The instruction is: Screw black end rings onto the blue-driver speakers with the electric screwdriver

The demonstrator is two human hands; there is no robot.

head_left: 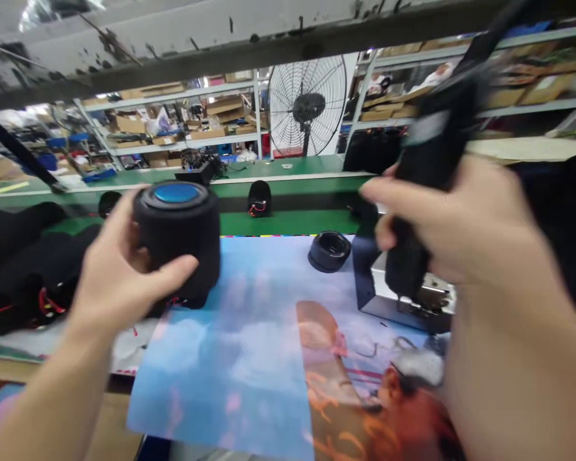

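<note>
The one head-worn camera peers forward and down from the near side of the printed sheet (249,346), left hand (125,266) and right hand (470,218) looming close at either side, and out beyond it to the fan (309,107).

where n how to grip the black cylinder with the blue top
Probably around its side wall, from the left, as the left hand does: the black cylinder is round and roughly upright, so this leaves the blue top untouched.

Room above poster (254,358); black cylinder (185,224) blocks left.
</note>
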